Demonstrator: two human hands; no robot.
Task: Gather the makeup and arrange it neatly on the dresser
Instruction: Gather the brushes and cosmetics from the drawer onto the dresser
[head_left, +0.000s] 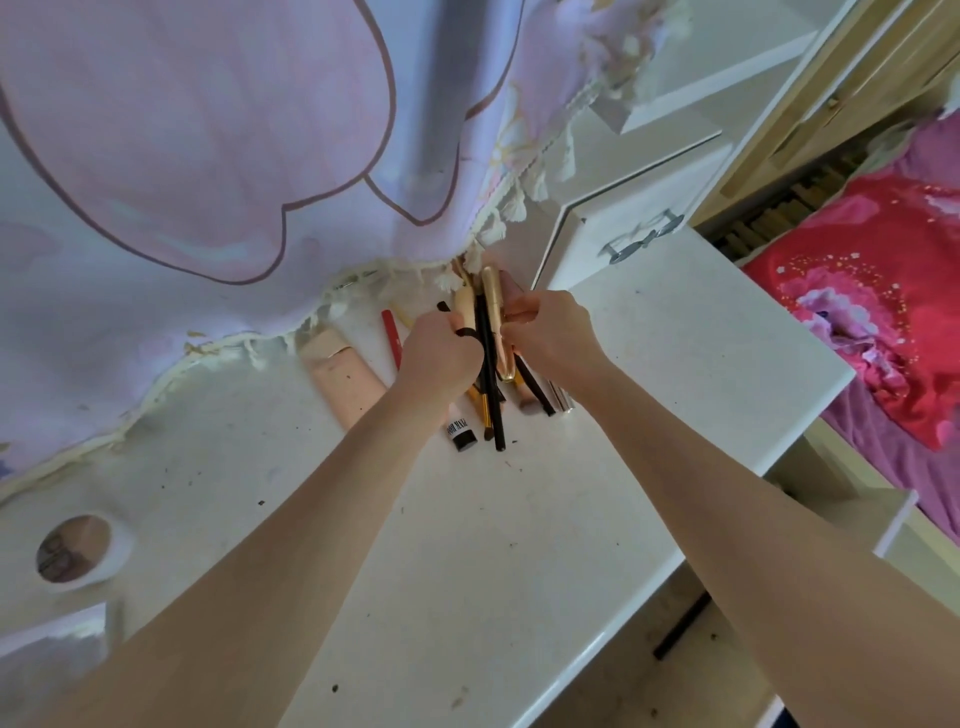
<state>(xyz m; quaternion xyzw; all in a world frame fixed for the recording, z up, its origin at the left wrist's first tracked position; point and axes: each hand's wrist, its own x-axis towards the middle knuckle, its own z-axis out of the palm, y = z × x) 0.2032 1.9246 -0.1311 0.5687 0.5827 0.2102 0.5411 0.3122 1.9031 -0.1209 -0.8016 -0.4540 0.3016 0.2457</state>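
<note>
Both the left hand (434, 353) and the right hand (553, 332) are gripping, apparently, slender makeup brushes (491, 374) bundled on the smooth white surface (467, 545) beside a fringed cloth (208, 156).

A home bedroom, white dresser tabletop (649, 374) strewn with makeup brushes (491, 384), fringed pink cloth (208, 156) draped behind, small drawer unit (623, 218), bed with red floral bedding (872, 291) alongside

Head cam looks steeply down, close over white dresser top (467, 545).
</note>
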